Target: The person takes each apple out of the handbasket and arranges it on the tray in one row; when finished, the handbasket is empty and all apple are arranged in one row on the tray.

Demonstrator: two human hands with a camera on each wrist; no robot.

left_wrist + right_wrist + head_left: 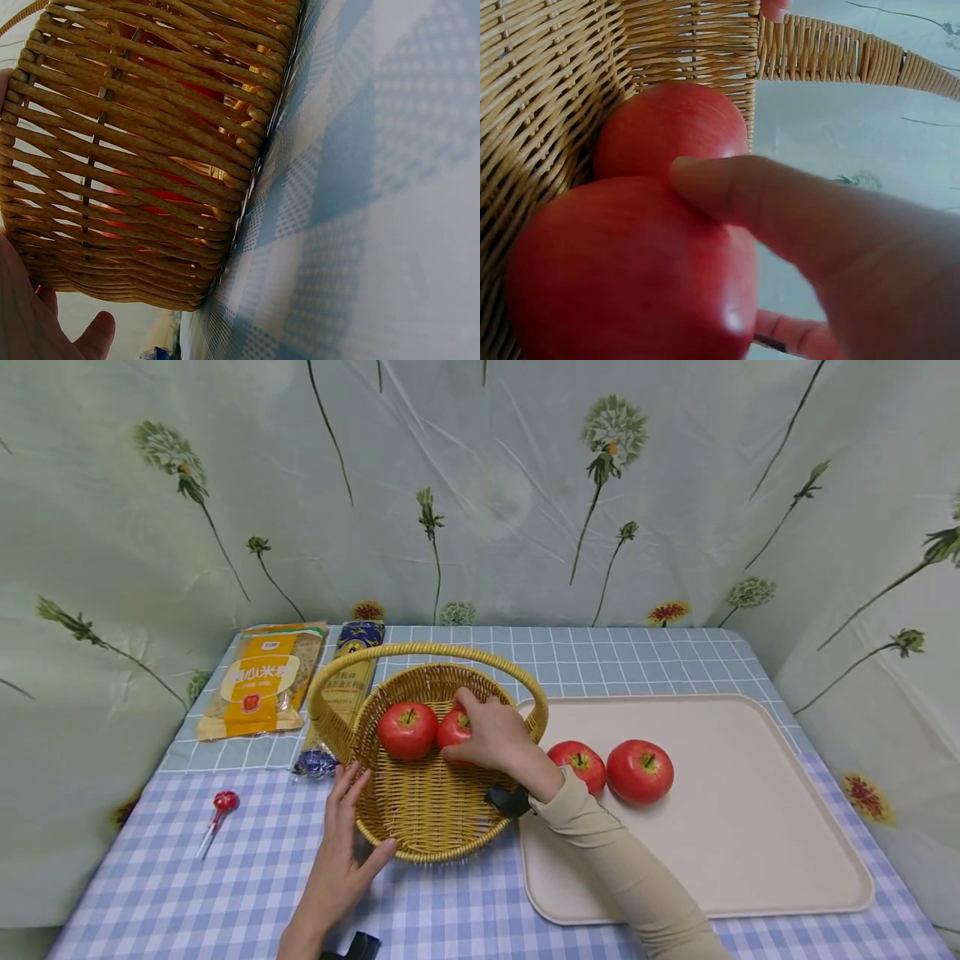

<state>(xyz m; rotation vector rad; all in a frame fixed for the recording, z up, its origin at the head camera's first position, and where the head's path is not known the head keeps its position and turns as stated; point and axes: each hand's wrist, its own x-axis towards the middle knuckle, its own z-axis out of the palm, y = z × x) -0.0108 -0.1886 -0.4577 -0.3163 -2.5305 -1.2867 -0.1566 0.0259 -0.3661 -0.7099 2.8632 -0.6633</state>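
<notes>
My right hand (pixel 492 732) grasps an apple (pixel 449 729) in the basket (pixel 427 810); my left hand (pixel 339 860), fingers extended, touches the rim (pixel 429 857). Likely placing; next calls for release.

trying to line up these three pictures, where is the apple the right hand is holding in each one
Head: the held apple is mid-picture in the basket, right of the other apple, partly hidden by the right hand.
Left wrist: red patches show through the weave; I can't tell which apple.
Right wrist: large, lower left, nearest the camera.
Shared landmark: the basket's woven wall.
</notes>
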